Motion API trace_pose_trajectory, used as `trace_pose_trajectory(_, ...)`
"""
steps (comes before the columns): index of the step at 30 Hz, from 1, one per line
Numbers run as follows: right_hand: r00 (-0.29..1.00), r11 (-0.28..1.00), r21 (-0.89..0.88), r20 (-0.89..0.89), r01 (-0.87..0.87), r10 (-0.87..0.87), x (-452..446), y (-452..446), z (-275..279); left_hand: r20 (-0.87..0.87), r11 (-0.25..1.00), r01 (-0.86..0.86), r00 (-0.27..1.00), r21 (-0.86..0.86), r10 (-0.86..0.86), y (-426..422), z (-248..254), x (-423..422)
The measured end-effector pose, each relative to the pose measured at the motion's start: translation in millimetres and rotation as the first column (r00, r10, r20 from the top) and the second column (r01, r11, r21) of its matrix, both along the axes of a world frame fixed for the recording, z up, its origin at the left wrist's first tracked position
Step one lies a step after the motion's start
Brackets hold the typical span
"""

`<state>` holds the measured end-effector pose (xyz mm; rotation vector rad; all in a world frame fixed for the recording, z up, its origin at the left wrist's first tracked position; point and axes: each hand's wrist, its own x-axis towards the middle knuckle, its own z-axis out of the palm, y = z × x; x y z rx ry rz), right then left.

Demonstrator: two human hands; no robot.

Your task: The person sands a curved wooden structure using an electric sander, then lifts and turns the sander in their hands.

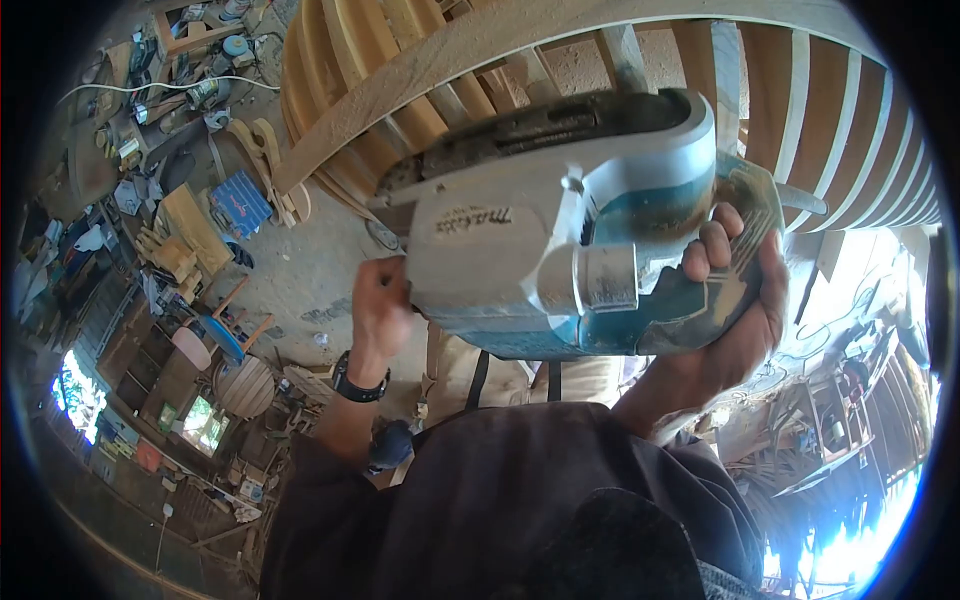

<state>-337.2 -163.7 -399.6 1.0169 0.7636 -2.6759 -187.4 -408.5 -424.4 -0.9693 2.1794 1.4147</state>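
Note:
A large teal and grey power tool (480, 245), lettered "makita", is held up before my chest, tilted on its side. My right hand (745, 270) is wrapped round its rear handle, fingers curled through the grip opening. At the tool's front left end, my left hand (383, 305) has its fingers bent against the body; they are partly blurred and partly hidden behind the edge. A black watch (360, 380) is on my left wrist. Just beyond the tool runs a curved wooden rim (440, 65) of a ribbed wooden structure.
Wooden ribs and planks (850, 130) curve along the top and right. On the floor at left lie wood scraps (170, 255), a blue box (240, 204), a small blue chair (225, 335) and a round slatted wooden piece (244, 387). A white cable (160, 86) crosses the upper left.

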Motion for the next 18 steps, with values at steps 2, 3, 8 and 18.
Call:
trace_pose_trajectory(2, 1.000, 1.000, 0.003, 0.001, -0.005, 0.005, 1, -4, 2, 0.009, 0.973, -0.203, 0.979, 0.112, 0.203, 2, 10, -13)
trace_pose_trajectory(3, 1.000, 1.000, 0.004, 0.013, 0.017, -0.018, 4, -1, -2, 0.015, 0.951, -0.270, 0.962, 0.147, 0.271, 3, 13, -16)
trace_pose_trajectory(8, 0.999, 0.999, -0.020, 0.027, -0.030, 0.030, 12, 18, -8, 0.125, 0.996, 0.048, 0.990, 0.075, -0.057, 9, 8, -9)
trace_pose_trajectory(18, 0.999, 1.000, -0.027, 0.044, 0.011, -0.010, 7, -2, -5, 0.190, 0.973, -0.212, 0.963, 0.094, 0.192, -18, 25, -35)
